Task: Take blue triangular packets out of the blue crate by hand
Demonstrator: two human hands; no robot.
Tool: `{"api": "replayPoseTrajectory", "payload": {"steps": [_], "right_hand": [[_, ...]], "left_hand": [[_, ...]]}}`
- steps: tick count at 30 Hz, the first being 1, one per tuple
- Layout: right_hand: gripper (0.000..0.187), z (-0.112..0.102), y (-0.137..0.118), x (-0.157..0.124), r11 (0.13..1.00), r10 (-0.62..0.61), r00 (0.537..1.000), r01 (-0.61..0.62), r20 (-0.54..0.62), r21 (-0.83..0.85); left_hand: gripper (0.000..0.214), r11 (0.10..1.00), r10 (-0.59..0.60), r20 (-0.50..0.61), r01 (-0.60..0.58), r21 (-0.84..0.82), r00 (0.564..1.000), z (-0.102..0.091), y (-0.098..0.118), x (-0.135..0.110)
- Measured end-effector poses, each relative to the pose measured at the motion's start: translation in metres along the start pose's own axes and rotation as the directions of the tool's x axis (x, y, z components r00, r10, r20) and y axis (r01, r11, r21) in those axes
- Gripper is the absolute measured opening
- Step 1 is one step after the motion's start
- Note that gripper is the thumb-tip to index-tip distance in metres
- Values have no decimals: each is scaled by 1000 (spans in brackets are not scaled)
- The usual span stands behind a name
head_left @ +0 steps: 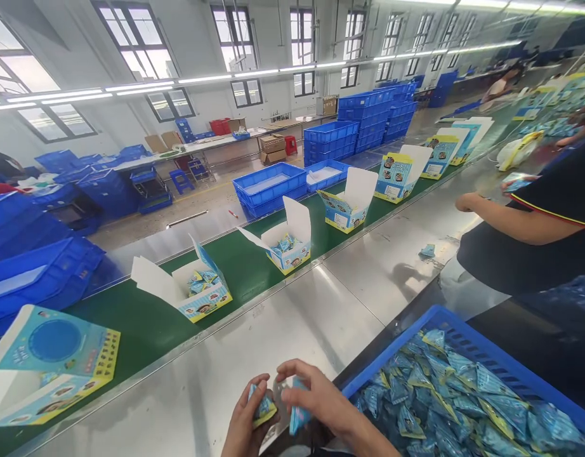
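Note:
At the bottom edge, my left hand point(247, 416) is closed on a small blue triangular packet point(262, 406). Beside it, my right hand point(316, 397) pinches another blue packet point(298, 416). Both hands hover over the steel worktop point(283, 330), just left of a blue crate point(445, 320) full of the same packets point(445, 393). Open printed cartons point(200, 289) point(287, 244) with packets inside ride the green conveyor belt point(144, 317) beyond the hands.
More open cartons point(347, 203) point(400, 171) stand further along the belt, and a large one point(45, 362) sits at the near left. A co-worker's arm point(506, 222) in a dark shirt reaches over the worktop at right. Stacked blue crates point(330, 139) fill the floor behind.

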State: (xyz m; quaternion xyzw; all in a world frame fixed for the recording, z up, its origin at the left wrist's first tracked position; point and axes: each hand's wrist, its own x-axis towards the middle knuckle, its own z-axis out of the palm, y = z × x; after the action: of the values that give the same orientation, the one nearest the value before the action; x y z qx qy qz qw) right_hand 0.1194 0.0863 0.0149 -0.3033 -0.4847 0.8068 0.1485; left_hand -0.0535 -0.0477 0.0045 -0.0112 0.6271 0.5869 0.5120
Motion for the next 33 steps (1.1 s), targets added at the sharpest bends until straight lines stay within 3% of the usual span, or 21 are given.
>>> {"api": "replayPoseTrajectory", "payload": {"steps": [1, 3, 5, 9, 14, 15, 19, 20, 23, 24, 27, 28, 29, 31, 32, 33], "right_hand": [[55, -5, 5, 3, 996, -6, 996, 14, -87, 93], [59, -15, 13, 5, 969, 21, 974, 36, -227, 244], [61, -27, 22, 4, 947, 34, 956, 62, -291, 316], [53, -52, 36, -2, 962, 26, 935, 73, -353, 263], [56, -73, 32, -6, 975, -89, 800, 191, -593, 111], [58, -75, 29, -6, 978, -107, 799, 193, -592, 84], [67, -83, 18, -7, 989, -94, 870, 137, -485, 55], [68, -85, 16, -6, 985, -94, 851, 155, -517, 75], [66, -90, 14, -2, 964, -111, 736, 243, -667, 108], [64, -91, 13, -2, 967, -121, 751, 238, -649, 95], [62, -93, 11, -2, 987, -133, 882, 159, -452, 20], [61, -94, 10, -3, 988, -131, 885, 154, -446, 16], [60, -95, 8, -4, 985, -136, 859, 170, -493, 25], [61, -95, 5, -4, 974, -153, 756, 223, -637, 30], [62, -94, 3, -4, 973, -161, 741, 228, -651, 19], [62, -92, 2, -3, 977, -170, 770, 215, -616, 0]], "left_hand": [[82, 1000, 8, -29, -8, -2, 1000, -3, 3, 0], [84, 1000, 29, -45, -29, 12, 999, -9, 9, -1], [82, 998, 56, -45, -54, 41, 997, -16, 13, -1], [78, 986, 90, -20, -86, 144, 996, -25, 17, 3], [76, 960, 147, 22, -148, 237, 989, -26, 26, 9], [74, 957, 157, 14, -156, 246, 987, -26, 30, 10], [65, 950, 180, -24, -168, 263, 983, -31, 46, 13], [65, 944, 193, -41, -173, 282, 980, -32, 50, 13], [67, 904, 278, -111, -221, 367, 954, -38, 61, 13], [69, 889, 317, -140, -242, 389, 938, -39, 64, 12], [75, 833, 417, -161, -305, 462, 894, -42, 77, 8], [76, 811, 445, -176, -312, 496, 878, -43, 81, 6], [76, 788, 480, -208, -315, 530, 852, -44, 86, 5], [76, 729, 557, -251, -322, 604, 791, -46, 94, 2], [75, 694, 578, -229, -324, 643, 783, -48, 97, 1], [74, 660, 583, -185, -329, 675, 791, -50, 100, 0]]}}
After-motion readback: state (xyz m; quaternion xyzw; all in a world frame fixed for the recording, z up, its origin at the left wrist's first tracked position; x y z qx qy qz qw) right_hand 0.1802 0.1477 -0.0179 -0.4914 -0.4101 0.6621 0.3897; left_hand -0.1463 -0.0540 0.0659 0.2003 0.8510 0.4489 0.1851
